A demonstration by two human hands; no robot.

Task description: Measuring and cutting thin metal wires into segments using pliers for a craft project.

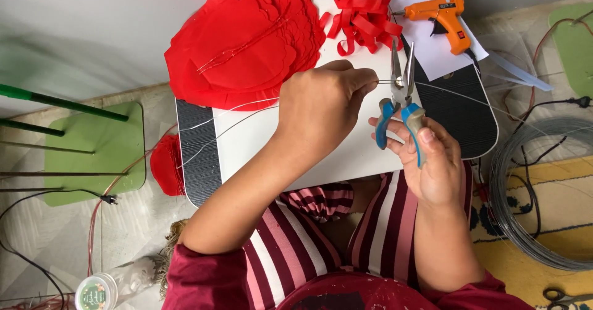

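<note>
At the bottom of the frame sit the person's knees in red-and-white striped trousers (383, 223), with both forearms rising from them toward the middle. The right hand (429, 162), right of centre, is clenched around the blue handles of a pair of long-nose pliers (400, 91), whose jaws point up the frame and sit on a thin steel wire (457, 97). The left hand (321, 103), at centre, pinches that same wire between thumb and fingertips just left of the pliers; the wire runs on toward the right edge. Both hands work above a small white table (259, 137) with dark ribbed ends. A coil of grey wire (525, 223) lies on the floor at right. Farther up, a stack of red scalloped paper (241, 38) covers the table's upper left, a tangle of red ribbon strips (361, 10) lies at top centre, and an orange glue gun (445, 16) rests on a white sheet at upper right.
</note>
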